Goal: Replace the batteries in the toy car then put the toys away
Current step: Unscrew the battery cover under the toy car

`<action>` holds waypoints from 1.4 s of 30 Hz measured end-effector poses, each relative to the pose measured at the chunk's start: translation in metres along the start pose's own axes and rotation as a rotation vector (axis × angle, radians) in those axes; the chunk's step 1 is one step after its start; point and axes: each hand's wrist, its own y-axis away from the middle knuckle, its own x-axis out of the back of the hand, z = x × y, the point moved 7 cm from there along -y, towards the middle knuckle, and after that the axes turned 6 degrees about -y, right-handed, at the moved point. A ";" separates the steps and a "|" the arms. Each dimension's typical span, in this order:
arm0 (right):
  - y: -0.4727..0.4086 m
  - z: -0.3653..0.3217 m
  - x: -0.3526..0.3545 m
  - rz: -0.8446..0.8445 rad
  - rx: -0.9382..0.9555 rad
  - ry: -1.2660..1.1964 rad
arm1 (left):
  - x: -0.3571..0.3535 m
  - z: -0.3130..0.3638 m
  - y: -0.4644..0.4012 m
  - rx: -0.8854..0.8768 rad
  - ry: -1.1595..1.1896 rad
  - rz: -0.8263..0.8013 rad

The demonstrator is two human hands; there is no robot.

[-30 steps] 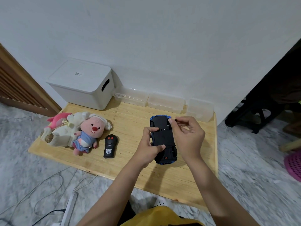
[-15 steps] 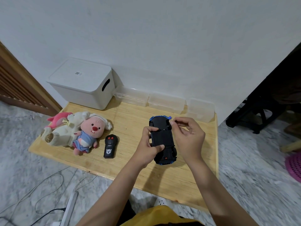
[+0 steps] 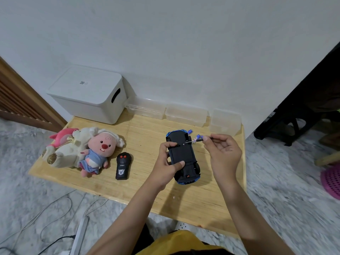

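Note:
A blue toy car [image 3: 182, 155] lies upside down on the low wooden table [image 3: 143, 183], black underside up. My left hand [image 3: 168, 162] grips its left side, thumb on the underside. My right hand [image 3: 223, 153] pinches a thin screwdriver [image 3: 191, 141] whose tip touches a screw near the far end of the underside. Blue batteries [image 3: 197, 138] lie on the table just beyond the car, partly behind the screwdriver. A black remote control [image 3: 122, 166] lies left of the car.
Plush toys [image 3: 82, 150] are piled at the table's left end. A white lidded storage box [image 3: 88, 92] stands at the back left. Clear plastic containers [image 3: 185, 114] line the wall. Cables and a power strip [image 3: 79, 234] lie on the floor in front.
My right hand has drawn back to the right from the car's far end, which uncovers the screwdriver and the batteries. The left hand keeps its hold on the car.

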 end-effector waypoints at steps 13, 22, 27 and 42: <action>0.007 0.081 0.071 0.137 -0.161 0.397 | 0.016 -0.025 0.001 0.077 -0.006 0.052; 0.001 0.120 0.079 0.059 -0.144 0.701 | 0.021 -0.034 -0.001 0.118 -0.019 0.066; -0.002 0.131 0.082 0.039 -0.117 0.832 | 0.021 -0.032 -0.001 0.118 -0.024 0.058; 0.000 0.081 0.023 -0.233 -0.166 0.425 | 0.013 -0.027 -0.002 0.091 -0.108 -0.008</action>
